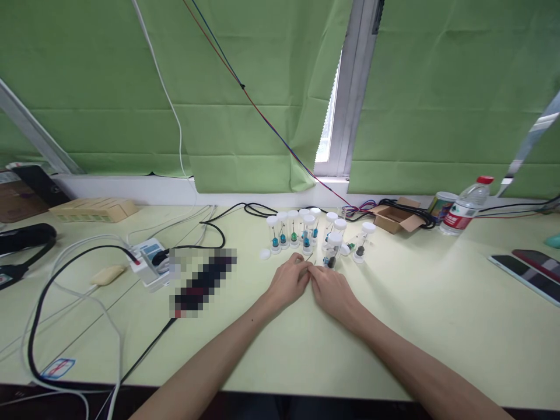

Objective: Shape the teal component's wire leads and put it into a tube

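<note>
Workroom, office-like: 1 pale desk (437,321), 1 power strip (153,280), loose cables (30,344), 1 water bottle (466,210), 1 open carton (389,223), green window blinds (271,46).

A thin sliver (309,258) shows at the left hand (289,282); it is too small to identify, and the fingers hide its lower end. The right hand (334,293) covers the foot of the nearest clear tube (335,240). Pixelation blurs a dark object (205,284). The right edge cuts off a teal item (553,241); the left edge, a black one (27,238). The bottle label's (458,217) small print is unreadable.
</note>
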A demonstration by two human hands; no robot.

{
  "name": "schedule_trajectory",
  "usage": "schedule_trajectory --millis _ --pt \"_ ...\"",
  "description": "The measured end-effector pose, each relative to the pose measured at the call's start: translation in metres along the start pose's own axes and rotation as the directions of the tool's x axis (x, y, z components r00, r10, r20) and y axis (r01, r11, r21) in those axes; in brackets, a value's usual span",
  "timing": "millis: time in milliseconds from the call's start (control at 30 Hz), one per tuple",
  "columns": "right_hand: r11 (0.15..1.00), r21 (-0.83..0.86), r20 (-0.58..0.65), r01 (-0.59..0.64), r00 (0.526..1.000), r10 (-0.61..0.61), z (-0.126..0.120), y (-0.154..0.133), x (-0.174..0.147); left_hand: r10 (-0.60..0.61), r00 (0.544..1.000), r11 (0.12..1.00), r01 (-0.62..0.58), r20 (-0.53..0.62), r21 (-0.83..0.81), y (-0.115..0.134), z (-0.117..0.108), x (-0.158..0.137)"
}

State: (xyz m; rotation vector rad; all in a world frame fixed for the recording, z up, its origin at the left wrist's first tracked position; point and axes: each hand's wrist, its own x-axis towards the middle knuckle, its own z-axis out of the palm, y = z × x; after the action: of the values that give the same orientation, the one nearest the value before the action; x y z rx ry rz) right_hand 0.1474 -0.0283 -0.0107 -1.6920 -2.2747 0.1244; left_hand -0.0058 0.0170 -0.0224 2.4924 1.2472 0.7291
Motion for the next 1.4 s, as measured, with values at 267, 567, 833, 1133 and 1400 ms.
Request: schedule_trajectory --millis 267,567,833,1133,1400 --pt "0.982 -0.167 0.025 -0.087 0.995 0.093 -0.005 -0.008 -0.005 0.017 1.0 1.0 -0.017 0.022 0.003 0.004 -0.003 0.0" --pt "0.951 -0.288 0.084 -0.111 0.987 0.141 -0.006 -0.017 -0.01 0.007 1.0 1.0 -0.007 0.014 -0.016 0.004 -0.002 0.0" --pt "0.936 -0.321 0.082 -0.144 0.98 0.179 -0.005 -0.018 -0.011 0.013 1.0 1.0 -0.013 0.001 0.012 0.002 0.0 0.0" --pt "0.928 -0.299 0.03 -0.223 0.97 0.242 -0.006 -0.009 -0.008 0.02 1.0 0.999 -0.02 0.01 0.031 0.002 0.0 0.0" --pt "0.929 -0.27 -0.016 -0.251 0.966 0.257 -0.012 -0.008 -0.005 0.018 1.0 0.999 -0.018 0.007 0.039 0.002 0.0 0.0"
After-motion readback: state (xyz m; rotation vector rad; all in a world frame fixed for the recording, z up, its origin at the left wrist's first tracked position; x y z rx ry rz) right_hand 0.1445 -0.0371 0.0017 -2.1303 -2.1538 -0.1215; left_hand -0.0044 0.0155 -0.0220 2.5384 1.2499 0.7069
